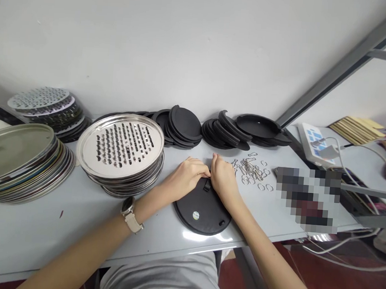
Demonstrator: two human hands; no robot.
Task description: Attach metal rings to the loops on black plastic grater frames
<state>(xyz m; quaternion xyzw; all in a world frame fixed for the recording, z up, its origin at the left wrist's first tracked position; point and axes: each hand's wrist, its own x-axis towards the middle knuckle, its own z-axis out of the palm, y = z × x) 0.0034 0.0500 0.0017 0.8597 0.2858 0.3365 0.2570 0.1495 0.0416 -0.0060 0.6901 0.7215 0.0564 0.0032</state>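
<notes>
Forearms (93, 239); black disc (203, 204), far edge at left fingers (199, 169) and right fingers (215, 165)

No lettering is showing legibly: the round sticker (196, 215) on the black disc (208, 210) is perhaps bearing print, but its marks are coming out too small for reading.

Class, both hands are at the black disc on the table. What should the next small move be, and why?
Perhaps the left hand should steady the black disc while the right hand presses gently near its far edge: the fingers of both meet there, and the disc lies on the table. What they pinch, if anything, is hidden.
</notes>
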